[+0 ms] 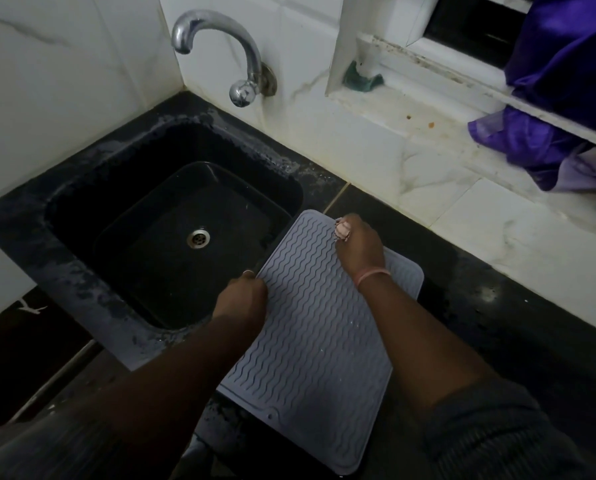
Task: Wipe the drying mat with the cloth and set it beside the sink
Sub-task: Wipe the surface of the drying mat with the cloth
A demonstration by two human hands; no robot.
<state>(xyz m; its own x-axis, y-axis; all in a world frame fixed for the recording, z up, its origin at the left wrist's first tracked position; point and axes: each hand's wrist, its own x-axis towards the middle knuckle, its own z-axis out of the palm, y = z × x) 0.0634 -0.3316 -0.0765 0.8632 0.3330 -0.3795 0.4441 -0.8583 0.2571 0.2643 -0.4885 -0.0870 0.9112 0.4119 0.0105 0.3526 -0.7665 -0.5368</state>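
**Grey drying mat on the dark desk, one hand at its edge and one wiping at its far end**

The grey drying mat [310, 327], ribbed with wavy lines, lies flat on the black desk [497, 306] just to the right of the black sink [172, 216]; its long left edge runs along the sink's right rim, its far left corner reaching slightly over the basin, and its near end comes to the desk's front edge.

The left hand [242, 299] sits at the mat's left edge, about midway along, fingers curled and pinching that edge; a ring shows on one finger. The right hand [358, 247] rests on the mat's far end, fingers curled round a small pale pink cloth [342, 231] that peeps out beyond the knuckles and touches the mat near its far edge; a pink band circles that wrist, and a grey ribbed sleeve is pushed up the forearm.

The sink fills the desk's far left corner, a metal drain [198, 238] at its bottom; a chrome tap [220, 53] juts from the white tiled wall above it. Beyond the desk's far edge runs a white marble sill [410, 140], stained in spots; a green scrub pad [360, 79] sits at its left end, and purple fabric [559, 98] hangs over its right part.
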